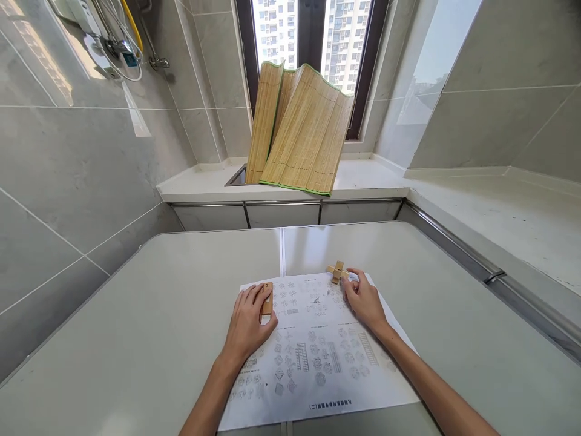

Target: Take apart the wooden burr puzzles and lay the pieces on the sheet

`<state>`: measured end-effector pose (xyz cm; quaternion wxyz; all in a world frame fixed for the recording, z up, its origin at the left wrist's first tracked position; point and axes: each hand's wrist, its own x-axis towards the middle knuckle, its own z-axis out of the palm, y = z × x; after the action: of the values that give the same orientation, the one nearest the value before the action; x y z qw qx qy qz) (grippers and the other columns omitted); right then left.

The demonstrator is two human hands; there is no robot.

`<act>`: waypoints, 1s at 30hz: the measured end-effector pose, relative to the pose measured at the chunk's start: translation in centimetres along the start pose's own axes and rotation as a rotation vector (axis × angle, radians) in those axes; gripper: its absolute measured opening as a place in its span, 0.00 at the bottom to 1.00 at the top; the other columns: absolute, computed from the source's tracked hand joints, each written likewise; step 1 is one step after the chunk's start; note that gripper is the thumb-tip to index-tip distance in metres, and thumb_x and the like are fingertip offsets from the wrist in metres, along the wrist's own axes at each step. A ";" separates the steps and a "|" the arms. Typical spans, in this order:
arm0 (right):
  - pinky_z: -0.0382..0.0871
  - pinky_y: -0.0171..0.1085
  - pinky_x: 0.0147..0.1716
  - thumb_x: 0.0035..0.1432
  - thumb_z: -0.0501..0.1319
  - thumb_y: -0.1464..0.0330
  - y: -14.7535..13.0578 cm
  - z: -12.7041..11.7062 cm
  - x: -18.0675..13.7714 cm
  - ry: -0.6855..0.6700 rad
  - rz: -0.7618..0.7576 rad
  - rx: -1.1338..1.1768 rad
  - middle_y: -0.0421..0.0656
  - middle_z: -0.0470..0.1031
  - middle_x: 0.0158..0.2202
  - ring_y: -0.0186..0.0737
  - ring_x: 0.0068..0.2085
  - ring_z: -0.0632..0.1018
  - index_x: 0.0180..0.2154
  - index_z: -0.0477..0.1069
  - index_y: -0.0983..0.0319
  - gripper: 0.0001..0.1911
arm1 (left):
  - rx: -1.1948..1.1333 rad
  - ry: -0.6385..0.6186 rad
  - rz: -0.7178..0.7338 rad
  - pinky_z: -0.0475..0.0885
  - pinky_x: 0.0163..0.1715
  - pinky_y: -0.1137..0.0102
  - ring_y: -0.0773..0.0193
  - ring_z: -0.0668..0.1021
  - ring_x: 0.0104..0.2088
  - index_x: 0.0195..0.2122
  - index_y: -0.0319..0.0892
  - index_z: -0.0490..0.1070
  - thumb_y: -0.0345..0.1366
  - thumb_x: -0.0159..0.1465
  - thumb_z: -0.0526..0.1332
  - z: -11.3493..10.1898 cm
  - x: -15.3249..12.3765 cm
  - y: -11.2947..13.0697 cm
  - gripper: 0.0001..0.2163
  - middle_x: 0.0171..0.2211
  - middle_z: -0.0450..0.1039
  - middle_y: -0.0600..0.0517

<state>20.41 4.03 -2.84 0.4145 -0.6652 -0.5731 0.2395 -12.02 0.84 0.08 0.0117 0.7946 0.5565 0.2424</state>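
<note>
Grey-tiled kitchen, pale worktop (136,315). On its far right corner of the sheet (313,351) sits a wooden cross (336,272), seemingly part-built, the right hand (363,300) with fingers closed lightly on one arm. One loose block (267,298) rests under the left hand (247,324), fingers curled about it, so assembly looks unfinished. Bamboo mats (299,136) lean at the window.

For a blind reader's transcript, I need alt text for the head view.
The left hand holds a small wooden block and the right hand touches a cross-shaped wooden puzzle, over a white printed diagram sheet on a grey table.
</note>
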 end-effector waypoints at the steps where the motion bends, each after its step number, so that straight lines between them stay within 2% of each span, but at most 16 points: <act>1: 0.66 0.40 0.32 0.70 0.53 0.52 0.0 0.0 0.1 -0.007 0.001 -0.004 0.36 0.76 0.21 0.48 0.28 0.79 0.58 0.69 0.60 0.25 | -0.002 -0.001 0.002 0.65 0.68 0.44 0.46 0.70 0.66 0.65 0.49 0.67 0.35 0.65 0.60 -0.1 0.0 0.1 0.26 0.64 0.70 0.47; 6: 0.67 0.41 0.35 0.70 0.53 0.51 0.1 0.3 0.5 0.001 -0.003 0.002 0.39 0.79 0.24 0.50 0.31 0.81 0.55 0.73 0.60 0.24 | -0.014 -0.019 0.006 0.67 0.66 0.46 0.47 0.71 0.65 0.65 0.49 0.67 0.34 0.65 0.60 -0.7 0.2 0.4 0.26 0.64 0.71 0.47; 10: 0.67 0.39 0.33 0.68 0.56 0.49 0.2 0.4 0.6 0.022 -0.017 0.038 0.42 0.82 0.32 0.47 0.30 0.80 0.47 0.74 0.59 0.22 | -0.001 -0.010 0.008 0.64 0.68 0.43 0.46 0.71 0.66 0.66 0.49 0.67 0.34 0.64 0.60 -1.0 0.3 0.6 0.27 0.64 0.71 0.47; 13: 0.68 0.39 0.32 0.68 0.56 0.48 -0.4 0.2 0.2 0.005 -0.053 0.098 0.45 0.82 0.38 0.43 0.28 0.78 0.48 0.72 0.60 0.23 | 0.003 0.030 0.045 0.59 0.70 0.41 0.45 0.69 0.67 0.65 0.49 0.67 0.35 0.65 0.61 -1.4 0.3 0.7 0.26 0.64 0.71 0.46; 15: 0.68 0.39 0.29 0.69 0.55 0.47 -1.3 0.0 -0.4 -0.035 -0.079 0.152 0.46 0.81 0.40 0.41 0.24 0.75 0.48 0.71 0.60 0.24 | -0.036 0.051 0.079 0.60 0.70 0.43 0.46 0.69 0.67 0.64 0.49 0.67 0.35 0.67 0.61 -1.7 0.3 0.9 0.23 0.64 0.71 0.46; 19: 0.66 0.37 0.25 0.70 0.56 0.47 -3.7 0.2 -2.4 -0.198 -0.140 0.274 0.43 0.79 0.33 0.39 0.22 0.73 0.49 0.71 0.59 0.23 | -0.252 -0.009 0.045 0.68 0.65 0.49 0.48 0.70 0.66 0.64 0.51 0.66 0.39 0.71 0.61 -2.0 0.3 2.2 0.20 0.65 0.70 0.46; 21: 0.64 0.36 0.23 0.70 0.56 0.47 -4.8 0.6 -3.7 -0.286 -0.150 0.333 0.38 0.75 0.27 0.37 0.20 0.72 0.48 0.71 0.59 0.22 | -0.396 -0.102 -0.048 0.70 0.64 0.50 0.48 0.72 0.65 0.68 0.51 0.61 0.42 0.69 0.65 -1.9 0.5 3.2 0.27 0.67 0.68 0.44; 22: 0.63 0.35 0.23 0.71 0.57 0.48 -5.2 0.9 -4.3 -0.382 -0.136 0.411 0.37 0.73 0.25 0.37 0.20 0.72 0.47 0.71 0.59 0.21 | -0.472 -0.154 -0.091 0.71 0.63 0.51 0.47 0.73 0.64 0.70 0.52 0.59 0.43 0.67 0.67 -1.8 0.6 3.8 0.32 0.67 0.68 0.44; 24: 0.59 0.34 0.21 0.70 0.59 0.48 -5.7 1.3 -5.3 -0.499 -0.093 0.537 0.36 0.72 0.26 0.35 0.20 0.71 0.46 0.69 0.59 0.21 | -0.605 -0.240 -0.125 0.71 0.63 0.52 0.48 0.74 0.63 0.71 0.53 0.58 0.43 0.63 0.71 -1.5 0.9 4.8 0.37 0.66 0.70 0.44; 28: 0.61 0.33 0.21 0.66 0.62 0.45 -5.7 1.9 -5.7 -0.611 -0.061 0.693 0.40 0.77 0.37 0.30 0.19 0.70 0.44 0.67 0.58 0.23 | -0.734 -0.296 -0.127 0.66 0.66 0.51 0.46 0.73 0.64 0.64 0.52 0.69 0.45 0.62 0.70 -1.1 1.4 5.7 0.29 0.64 0.73 0.46; 30: 0.61 0.32 0.21 0.65 0.62 0.44 -5.5 1.9 -5.3 -0.683 -0.043 0.736 0.38 0.76 0.34 0.29 0.19 0.70 0.43 0.67 0.58 0.24 | -0.770 -0.286 -0.153 0.68 0.64 0.52 0.45 0.76 0.61 0.59 0.50 0.74 0.44 0.60 0.71 -0.9 1.6 5.7 0.25 0.60 0.77 0.47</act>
<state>14.63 -0.54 -0.16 0.4152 -0.3463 -0.5671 0.6213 -6.99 -0.13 3.10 0.4030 0.7142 0.4754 0.3186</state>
